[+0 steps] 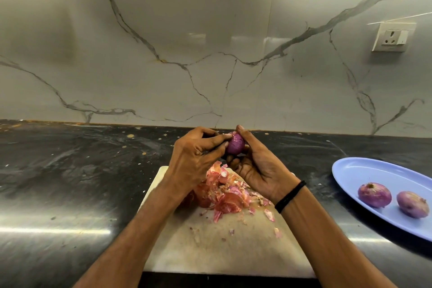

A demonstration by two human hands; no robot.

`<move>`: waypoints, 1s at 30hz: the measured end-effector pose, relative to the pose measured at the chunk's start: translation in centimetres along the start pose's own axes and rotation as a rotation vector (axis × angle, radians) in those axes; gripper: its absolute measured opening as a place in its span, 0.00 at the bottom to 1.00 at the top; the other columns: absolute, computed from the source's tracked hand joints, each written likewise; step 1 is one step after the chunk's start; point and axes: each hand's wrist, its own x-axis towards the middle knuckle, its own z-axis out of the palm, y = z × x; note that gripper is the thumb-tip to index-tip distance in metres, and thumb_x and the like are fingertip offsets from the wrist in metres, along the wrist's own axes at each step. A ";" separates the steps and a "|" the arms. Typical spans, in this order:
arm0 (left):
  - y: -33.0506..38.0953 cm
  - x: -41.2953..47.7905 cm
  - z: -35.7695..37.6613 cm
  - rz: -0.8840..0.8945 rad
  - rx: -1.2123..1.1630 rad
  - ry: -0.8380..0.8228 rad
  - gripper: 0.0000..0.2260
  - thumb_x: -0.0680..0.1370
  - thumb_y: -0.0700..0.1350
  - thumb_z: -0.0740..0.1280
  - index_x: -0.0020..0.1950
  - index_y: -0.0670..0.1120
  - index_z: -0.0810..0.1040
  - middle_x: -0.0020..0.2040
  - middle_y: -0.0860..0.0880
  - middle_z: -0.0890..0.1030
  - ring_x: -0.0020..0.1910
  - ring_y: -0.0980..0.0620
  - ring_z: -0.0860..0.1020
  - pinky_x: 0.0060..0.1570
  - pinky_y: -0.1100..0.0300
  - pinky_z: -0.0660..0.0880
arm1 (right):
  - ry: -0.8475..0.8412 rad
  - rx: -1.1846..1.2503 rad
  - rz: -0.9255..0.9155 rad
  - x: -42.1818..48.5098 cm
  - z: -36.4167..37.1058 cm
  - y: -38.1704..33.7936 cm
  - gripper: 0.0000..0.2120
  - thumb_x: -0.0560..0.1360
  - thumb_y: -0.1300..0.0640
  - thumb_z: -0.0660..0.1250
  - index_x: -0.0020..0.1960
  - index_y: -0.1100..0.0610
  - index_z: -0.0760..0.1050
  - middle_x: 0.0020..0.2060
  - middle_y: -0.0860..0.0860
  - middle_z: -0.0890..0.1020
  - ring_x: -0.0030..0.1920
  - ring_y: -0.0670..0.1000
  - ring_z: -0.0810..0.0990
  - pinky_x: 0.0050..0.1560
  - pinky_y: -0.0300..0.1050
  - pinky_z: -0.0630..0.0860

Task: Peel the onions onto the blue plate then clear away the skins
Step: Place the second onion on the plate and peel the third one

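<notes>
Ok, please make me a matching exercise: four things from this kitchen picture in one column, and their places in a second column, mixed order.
Things:
1. purple onion being peeled
2. two peeled purple onions
3. pile of pink onion skins
4. white wall socket

Places:
A. on the white cutting board
B. on the marble backsplash
C. between the left hand and right hand
D. on the oval blue plate

Pairs: 1-C, 2-D, 3-A, 4-B

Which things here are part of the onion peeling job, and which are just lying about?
Part of the job:
- onion being peeled, held by left hand and right hand
- two onions on the blue plate
- pile of skins on the white board

Lying about:
- wall socket
- crumbs on the dark counter
</notes>
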 end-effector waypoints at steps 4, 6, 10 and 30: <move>-0.1 -0.1 0.1 0.057 0.093 0.037 0.13 0.76 0.46 0.70 0.56 0.40 0.84 0.48 0.44 0.83 0.46 0.53 0.81 0.50 0.64 0.79 | 0.011 0.000 0.016 0.0 0.0 0.2 0.25 0.75 0.48 0.73 0.63 0.65 0.77 0.49 0.62 0.80 0.35 0.51 0.80 0.41 0.41 0.81; 0.2 -0.1 0.2 0.092 0.157 0.050 0.14 0.77 0.48 0.68 0.55 0.39 0.84 0.48 0.43 0.83 0.45 0.52 0.82 0.50 0.64 0.80 | -0.004 0.010 0.010 0.1 -0.1 0.3 0.25 0.74 0.48 0.73 0.63 0.65 0.77 0.51 0.62 0.80 0.38 0.51 0.80 0.46 0.42 0.80; 0.8 -0.5 0.7 0.124 0.290 0.044 0.16 0.75 0.46 0.71 0.55 0.35 0.82 0.48 0.41 0.82 0.43 0.47 0.82 0.46 0.56 0.83 | -0.023 0.018 0.005 0.1 0.1 0.4 0.25 0.75 0.48 0.73 0.63 0.66 0.77 0.52 0.62 0.81 0.40 0.52 0.81 0.45 0.41 0.80; 1.2 -0.1 0.4 -0.323 -0.143 0.098 0.11 0.77 0.50 0.70 0.59 0.50 0.83 0.52 0.53 0.84 0.51 0.59 0.82 0.51 0.59 0.81 | 0.010 -0.004 -0.085 -0.9 1.1 -0.3 0.17 0.78 0.51 0.69 0.56 0.64 0.76 0.44 0.63 0.82 0.35 0.52 0.81 0.32 0.38 0.80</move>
